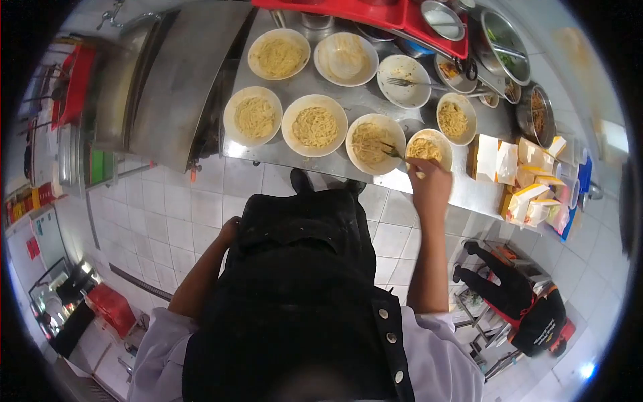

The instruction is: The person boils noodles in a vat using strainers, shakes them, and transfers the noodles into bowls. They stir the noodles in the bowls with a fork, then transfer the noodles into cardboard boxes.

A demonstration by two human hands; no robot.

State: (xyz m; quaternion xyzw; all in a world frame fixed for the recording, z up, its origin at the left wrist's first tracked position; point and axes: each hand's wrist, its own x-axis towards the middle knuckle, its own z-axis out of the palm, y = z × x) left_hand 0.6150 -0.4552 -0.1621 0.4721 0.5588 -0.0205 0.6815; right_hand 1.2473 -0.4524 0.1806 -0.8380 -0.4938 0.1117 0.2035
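My right hand (429, 179) is closed around a fork (394, 154). The fork's head dips into the noodles of a white bowl (353, 153) at the counter's front edge. Just behind that hand stands a smaller bowl of noodles (425, 144), partly covered by the fingers. To the left, a bowl of noodles (315, 126) and another noodle bowl (253, 115) share the front row. My left hand (231, 230) hangs low beside the black apron (295, 228); its fingers are mostly hidden.
Behind are a noodle bowl (278, 53), a sauce-smeared bowl (345, 59) and a white bowl (402, 90) with a fork across it. Takeaway boxes (526, 194) crowd the right end. A red tray (375, 10) borders the back. A co-worker (516, 291) is at lower right.
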